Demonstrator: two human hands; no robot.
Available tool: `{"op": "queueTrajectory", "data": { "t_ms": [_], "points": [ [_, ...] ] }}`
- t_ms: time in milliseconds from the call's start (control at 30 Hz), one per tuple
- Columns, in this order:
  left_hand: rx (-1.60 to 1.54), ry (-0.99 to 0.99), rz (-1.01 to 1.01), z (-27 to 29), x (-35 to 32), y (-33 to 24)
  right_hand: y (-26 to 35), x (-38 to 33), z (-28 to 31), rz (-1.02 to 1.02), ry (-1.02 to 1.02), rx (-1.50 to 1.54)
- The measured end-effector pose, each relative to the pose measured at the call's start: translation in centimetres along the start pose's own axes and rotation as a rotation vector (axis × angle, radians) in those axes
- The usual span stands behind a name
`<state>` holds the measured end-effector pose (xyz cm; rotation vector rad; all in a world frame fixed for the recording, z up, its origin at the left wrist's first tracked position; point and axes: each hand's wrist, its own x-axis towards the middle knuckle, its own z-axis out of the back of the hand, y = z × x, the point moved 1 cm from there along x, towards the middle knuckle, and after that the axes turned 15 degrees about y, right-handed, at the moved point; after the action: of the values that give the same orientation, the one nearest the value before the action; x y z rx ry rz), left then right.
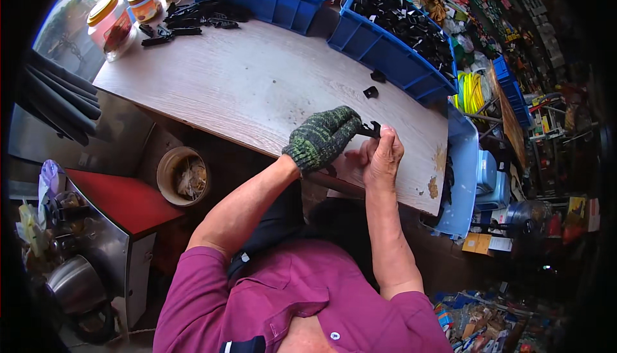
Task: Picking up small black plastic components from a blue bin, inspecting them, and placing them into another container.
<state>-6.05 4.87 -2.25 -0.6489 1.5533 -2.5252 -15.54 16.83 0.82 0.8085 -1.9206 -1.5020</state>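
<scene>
Over the right half of the pale wood-grain table (250, 77), both my hands meet at a small black plastic part (369, 128). My left hand (326, 137), in a dark green knitted glove, has its fingers closed round the part's left end and hides it. My bare right hand (384, 159) pinches the other end between thumb and fingers. The part has a notched, hooked outline; its exact kind cannot be made out. Two loose black pieces (371, 92) lie on the table beyond my hands, close to a blue crate.
Blue crates (257, 0) (395, 48) of black parts line the far edge. Jars (110, 26) and a pile of black parts (199, 16) stand at the far left. A bucket with scraps (182, 176) and a red-topped cabinet (122, 199) are left; a pale blue bin (464, 179) is right.
</scene>
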Motion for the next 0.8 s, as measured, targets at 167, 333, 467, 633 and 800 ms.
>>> {"op": "queueTrajectory", "data": {
  "t_ms": [167,333,467,633,800],
  "points": [
    [0.015,0.064,0.013,-0.1,0.5,-1.0,-0.5,-0.2,0.3,0.023,-0.032,-0.008],
    [0.208,-0.105,-0.094,-3.4,0.6,-0.6,-1.2,0.1,1.4,0.192,-0.050,-0.389],
    [-0.195,-0.109,0.205,-4.2,1.0,-4.4,-0.6,-0.3,1.9,0.138,-0.079,-0.276],
    [0.318,-0.173,-0.234,-3.8,0.7,-2.9,-0.9,-0.1,2.1,0.101,-0.101,-0.158],
    [0.292,-0.155,0.045,-0.8,5.0,-2.6,0.1,1.2,6.3,-0.072,-0.330,-0.017]
  ]
}}
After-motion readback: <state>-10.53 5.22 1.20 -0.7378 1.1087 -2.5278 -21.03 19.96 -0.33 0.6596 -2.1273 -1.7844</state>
